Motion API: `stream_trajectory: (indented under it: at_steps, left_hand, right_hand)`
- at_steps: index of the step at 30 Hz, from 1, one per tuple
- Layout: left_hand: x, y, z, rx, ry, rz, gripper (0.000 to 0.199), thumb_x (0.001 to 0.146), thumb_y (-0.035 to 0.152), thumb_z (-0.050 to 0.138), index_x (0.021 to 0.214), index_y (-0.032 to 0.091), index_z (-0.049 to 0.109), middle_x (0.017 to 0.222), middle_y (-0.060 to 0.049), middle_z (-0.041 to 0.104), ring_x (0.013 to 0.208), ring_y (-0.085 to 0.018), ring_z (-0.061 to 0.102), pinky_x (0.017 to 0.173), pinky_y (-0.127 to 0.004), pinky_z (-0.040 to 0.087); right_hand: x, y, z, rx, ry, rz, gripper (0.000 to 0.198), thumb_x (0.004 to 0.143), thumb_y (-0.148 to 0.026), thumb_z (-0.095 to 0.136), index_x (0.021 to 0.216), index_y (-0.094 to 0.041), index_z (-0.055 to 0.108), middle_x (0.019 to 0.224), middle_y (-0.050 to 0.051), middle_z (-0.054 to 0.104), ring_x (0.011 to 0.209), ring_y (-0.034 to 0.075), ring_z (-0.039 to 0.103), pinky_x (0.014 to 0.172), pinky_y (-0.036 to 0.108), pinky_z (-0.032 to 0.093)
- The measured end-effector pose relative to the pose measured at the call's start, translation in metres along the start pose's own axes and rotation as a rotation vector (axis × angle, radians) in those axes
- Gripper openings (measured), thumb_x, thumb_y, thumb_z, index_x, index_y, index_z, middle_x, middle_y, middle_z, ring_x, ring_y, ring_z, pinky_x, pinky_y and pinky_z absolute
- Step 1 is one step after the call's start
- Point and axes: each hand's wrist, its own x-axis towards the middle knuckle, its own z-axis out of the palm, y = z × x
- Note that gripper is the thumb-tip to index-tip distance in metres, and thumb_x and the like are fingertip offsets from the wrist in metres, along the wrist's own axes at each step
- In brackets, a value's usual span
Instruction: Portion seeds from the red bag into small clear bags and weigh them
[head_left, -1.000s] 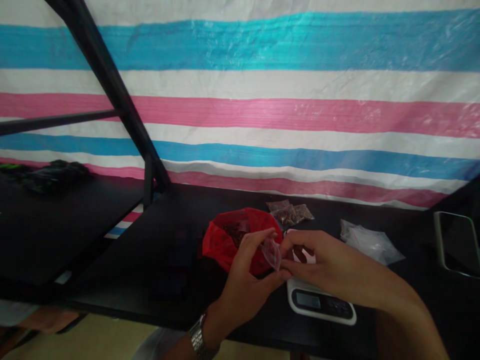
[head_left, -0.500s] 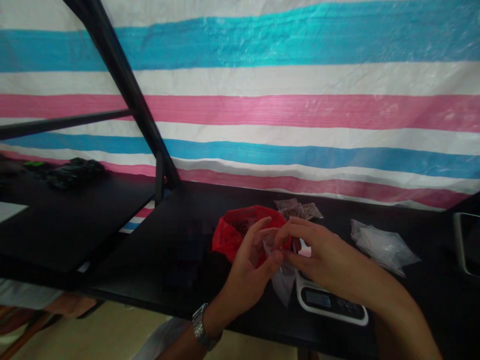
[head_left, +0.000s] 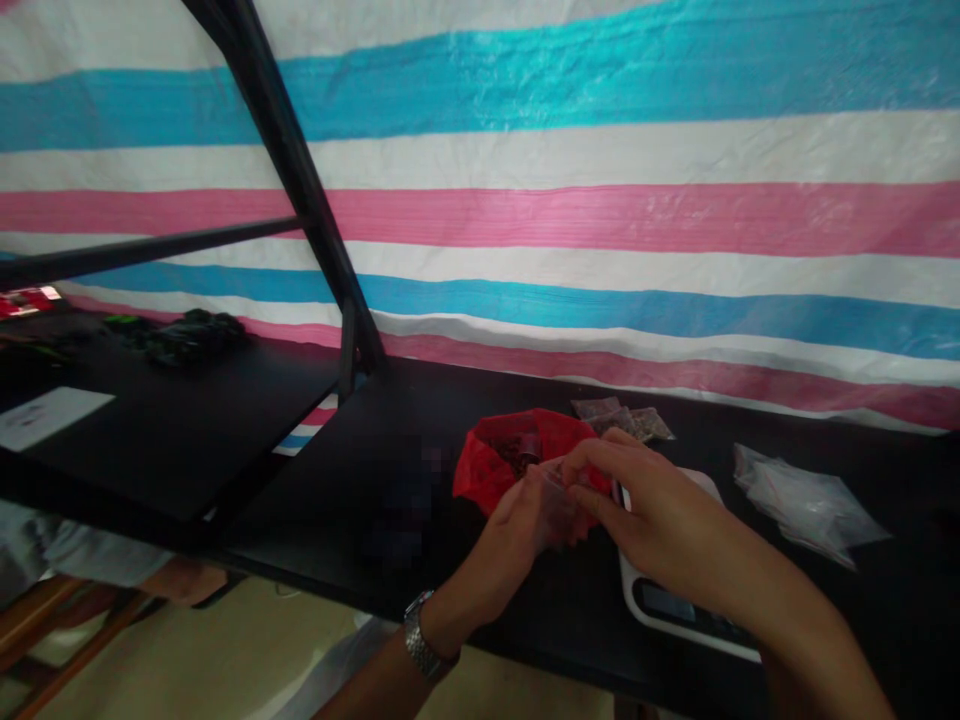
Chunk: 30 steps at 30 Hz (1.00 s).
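A small clear zip bag is held between my two hands, in front of the red plastic bag. My left hand, with a metal-band watch on its wrist, grips the bag's left side. With thumb and fingers, my right hand pinches it near the top edge. Right behind them stands the open red plastic bag, with dark, small loose pieces inside and a see-through object among them that I cannot make out. Under my right forearm lies a white digital scale, partly hidden.
Small filled clear bags lie behind the red bag. A pile of flat clear bags sits to the right. On the left are a black frame post, a sheet of paper and another person's arm.
My left hand has turned and closed around the zip bag, which was hanging lower. My right hand still pinches its top. The whole view has shifted, so the table's things appear farther right.
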Motion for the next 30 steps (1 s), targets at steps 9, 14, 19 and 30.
stream_trajectory:
  at_steps: [9,14,19,30]
  left_hand:
    - [-0.009,0.016,-0.006,0.039,0.052,0.023,0.057,0.097,0.066,0.063,0.127,0.018,0.07,0.074,0.003,0.056,0.064,-0.01,0.046,0.059,-0.023,0.036]
    - [-0.011,0.013,-0.006,-0.024,0.009,0.024,0.055,0.096,0.068,0.063,0.111,0.015,0.07,0.071,0.005,0.046,0.06,-0.008,0.036,0.055,-0.023,0.031]
    - [-0.013,0.013,-0.006,-0.071,0.065,0.021,0.056,0.094,0.069,0.065,0.108,0.015,0.069,0.073,0.004,0.048,0.058,-0.007,0.036,0.053,-0.023,0.028]
    - [-0.023,0.012,-0.012,-0.037,-0.186,-0.027,0.058,0.095,0.069,0.064,0.113,0.014,0.069,0.078,0.0,0.06,0.065,-0.01,0.054,0.064,-0.024,0.043]
  right_hand:
    - [-0.005,0.002,0.006,0.083,-0.06,0.012,0.019,0.105,-0.016,0.051,0.096,-0.026,0.066,0.104,0.003,0.063,0.097,0.019,0.061,0.088,0.032,0.05]
    - [-0.004,0.002,0.009,0.15,-0.11,0.028,0.02,0.107,-0.018,0.048,0.1,-0.027,0.065,0.107,0.002,0.068,0.101,0.019,0.063,0.091,0.033,0.052]
    - [-0.002,-0.003,0.011,0.141,-0.116,0.042,0.018,0.106,-0.025,0.053,0.107,-0.029,0.07,0.111,0.003,0.07,0.102,0.02,0.064,0.092,0.035,0.055]
    - [-0.003,-0.002,0.01,0.193,-0.201,0.095,0.027,0.105,-0.039,0.059,0.087,-0.029,0.077,0.094,0.003,0.073,0.085,0.018,0.068,0.08,0.03,0.057]
